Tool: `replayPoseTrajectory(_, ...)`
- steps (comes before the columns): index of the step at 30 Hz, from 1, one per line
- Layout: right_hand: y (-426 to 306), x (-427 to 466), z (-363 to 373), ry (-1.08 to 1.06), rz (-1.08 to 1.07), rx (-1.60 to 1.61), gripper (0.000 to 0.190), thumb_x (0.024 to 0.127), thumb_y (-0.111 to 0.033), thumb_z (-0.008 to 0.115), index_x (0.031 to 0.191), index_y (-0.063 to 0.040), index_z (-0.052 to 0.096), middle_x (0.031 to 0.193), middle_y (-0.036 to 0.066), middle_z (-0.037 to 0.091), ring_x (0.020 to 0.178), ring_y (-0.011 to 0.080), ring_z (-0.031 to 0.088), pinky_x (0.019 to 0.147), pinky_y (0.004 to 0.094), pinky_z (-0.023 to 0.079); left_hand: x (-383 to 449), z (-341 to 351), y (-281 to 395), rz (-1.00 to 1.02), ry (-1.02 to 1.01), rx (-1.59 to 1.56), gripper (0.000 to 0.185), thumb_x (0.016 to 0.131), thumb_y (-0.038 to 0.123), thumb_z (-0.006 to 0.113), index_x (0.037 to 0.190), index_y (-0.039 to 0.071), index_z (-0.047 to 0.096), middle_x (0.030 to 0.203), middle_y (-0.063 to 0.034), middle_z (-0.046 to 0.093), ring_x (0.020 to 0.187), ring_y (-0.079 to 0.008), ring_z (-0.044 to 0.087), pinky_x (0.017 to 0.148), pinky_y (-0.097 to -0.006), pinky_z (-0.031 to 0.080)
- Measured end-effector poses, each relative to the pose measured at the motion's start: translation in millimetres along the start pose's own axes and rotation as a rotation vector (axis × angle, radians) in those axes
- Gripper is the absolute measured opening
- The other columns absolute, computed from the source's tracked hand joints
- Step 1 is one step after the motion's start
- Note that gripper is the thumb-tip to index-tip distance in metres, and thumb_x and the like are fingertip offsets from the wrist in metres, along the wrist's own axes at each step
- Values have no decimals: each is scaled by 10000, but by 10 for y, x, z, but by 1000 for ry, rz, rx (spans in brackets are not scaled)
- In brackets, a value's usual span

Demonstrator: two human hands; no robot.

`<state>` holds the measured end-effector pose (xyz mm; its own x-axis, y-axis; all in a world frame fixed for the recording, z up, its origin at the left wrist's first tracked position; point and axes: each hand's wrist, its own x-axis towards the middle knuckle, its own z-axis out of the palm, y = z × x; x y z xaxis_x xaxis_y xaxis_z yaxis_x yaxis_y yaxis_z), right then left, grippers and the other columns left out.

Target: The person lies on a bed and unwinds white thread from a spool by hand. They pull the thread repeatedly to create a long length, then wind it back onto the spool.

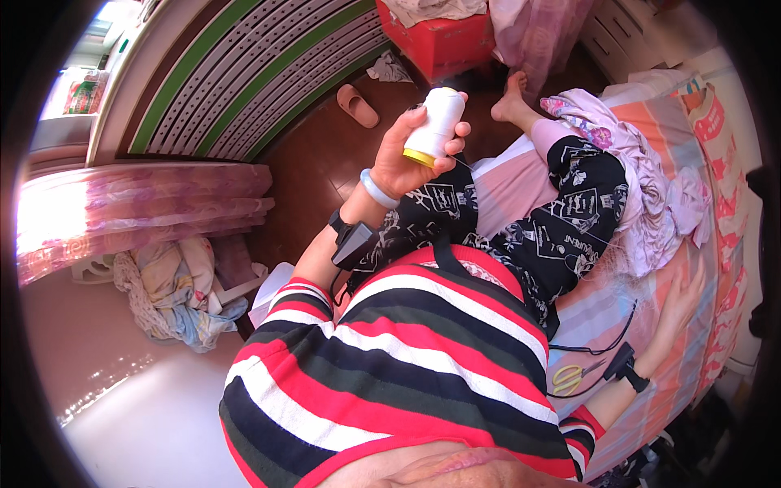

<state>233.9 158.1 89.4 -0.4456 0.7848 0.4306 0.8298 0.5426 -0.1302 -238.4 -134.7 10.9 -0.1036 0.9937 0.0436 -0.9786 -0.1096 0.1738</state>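
Observation:
My left hand (406, 152) is raised in front of my lap, its fingers closed around a cone of white thread (434, 125) with a yellow base. A fine thread trails from the cone toward my right leg. Low at the right, my right hand (683, 299) has its fingers spread over the checked bedsheet (677, 378) and grips nothing visible. Beside it, near my knee, lies a wispy tangle of fine pale fibres (622, 274). Scissors with yellow handles (567, 379) lie on the sheet between my torso and right wrist.
Crumpled pink floral fabric (640, 201) lies beyond my right knee. A slipper (358, 105) is on the floor near a striped headboard-like panel (262, 73). Past my foot stands a red box (439, 46). Piled cloths (183, 280) are at the left, below a sheer curtain (152, 207). Black cables (592, 349) cross the sheet.

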Motion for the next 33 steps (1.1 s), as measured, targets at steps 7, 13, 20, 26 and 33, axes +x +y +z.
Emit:
replayPoseTrajectory(7,-2758,-13,234,-792,-250,1149,609,909,-55,675,1472,-47,443,903,21,615,689,53,563,655,230,479,216,271,-145,-17,-62,60,691,992,427,494,1528,66,250,1105,-141,516,836,-201,527,592,-297,488)
replayPoseTrajectory(13,-2870,-80,504,-1014,-274,1370,151,1004,-83,558,1023,3,681,815,-26,640,674,34,523,603,202,422,96,288,-101,8,-60,64,757,979,422,529,1536,16,216,1107,-131,516,840,-192,524,580,-287,480)
replayPoseTrajectory(20,-2234,-314,486,-591,17,1481,168,1034,-111,531,975,-17,656,747,-59,516,594,1,368,523,179,263,121,122,-233,-85,-147,-205,806,929,320,641,1563,106,192,1107,-113,481,829,-188,522,575,-292,493)
replayPoseTrajectory(26,-1541,-545,433,-297,198,1391,150,1038,-142,533,1001,-35,632,719,-71,452,595,6,335,527,185,236,144,88,-246,-59,-184,-235,821,911,279,659,1563,107,193,1107,-104,475,831,-183,519,571,-289,502)
replayPoseTrajectory(33,-909,-643,294,8,366,1276,190,1052,-167,515,1041,-10,622,727,-59,427,637,21,333,566,189,246,126,70,-199,-32,-130,-132,815,892,249,672,1553,98,219,1165,-110,466,850,-170,497,579,-271,497)
